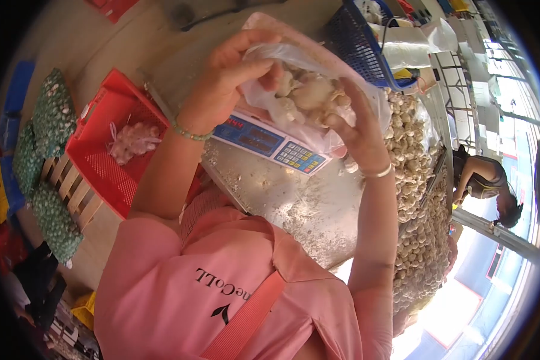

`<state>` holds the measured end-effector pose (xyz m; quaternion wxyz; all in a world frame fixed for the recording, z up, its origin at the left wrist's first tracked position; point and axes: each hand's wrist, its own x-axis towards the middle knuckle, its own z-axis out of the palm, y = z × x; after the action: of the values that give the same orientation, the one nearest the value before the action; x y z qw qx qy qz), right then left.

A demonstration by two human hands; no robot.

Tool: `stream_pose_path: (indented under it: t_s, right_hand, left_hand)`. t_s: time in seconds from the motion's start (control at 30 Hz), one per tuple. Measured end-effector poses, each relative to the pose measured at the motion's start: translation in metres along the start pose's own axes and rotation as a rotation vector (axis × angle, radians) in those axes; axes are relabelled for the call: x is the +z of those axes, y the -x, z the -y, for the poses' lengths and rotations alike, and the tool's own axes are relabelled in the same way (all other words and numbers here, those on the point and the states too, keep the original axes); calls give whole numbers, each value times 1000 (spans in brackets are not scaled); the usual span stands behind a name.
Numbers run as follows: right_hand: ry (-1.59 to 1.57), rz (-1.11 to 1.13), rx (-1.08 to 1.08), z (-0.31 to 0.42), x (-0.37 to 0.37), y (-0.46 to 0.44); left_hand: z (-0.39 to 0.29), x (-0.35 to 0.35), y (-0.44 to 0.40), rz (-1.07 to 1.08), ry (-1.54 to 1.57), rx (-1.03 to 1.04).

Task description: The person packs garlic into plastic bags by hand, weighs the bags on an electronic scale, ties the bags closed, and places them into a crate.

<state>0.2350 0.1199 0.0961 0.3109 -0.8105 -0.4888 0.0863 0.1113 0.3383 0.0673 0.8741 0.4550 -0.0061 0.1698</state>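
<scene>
A clear plastic bag with several garlic bulbs inside rests over the pink tray of a blue and white scale. My left hand, with a green beaded bracelet at its wrist, has its fingers curled on the bag's left edge. On the opposite side my right hand, with a pale bangle, grips the bag with thumb and fingers around its side. The scale's red digits are partly hidden by my left wrist. Loose garlic is heaped to the right of the scale.
A red crate at the left holds a bagged bunch of garlic. Green net sacks lie beyond it. A blue basket stands at the upper right. Another person is at the far right.
</scene>
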Motion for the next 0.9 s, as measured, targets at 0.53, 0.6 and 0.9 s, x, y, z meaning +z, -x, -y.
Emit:
stream_pose_path:
  t_s: [0.53,0.6,0.9]
  right_hand:
    - [632,4,-279,45,-114,172]
    - [684,-245,-288,64,-127,209]
    - [-45,-1266,542,46,-89,374]
  left_hand:
    - [-66,86,-27,413,76,92]
    - [-71,118,-16,462,88,106]
    - [40,205,74,237,79,-347]
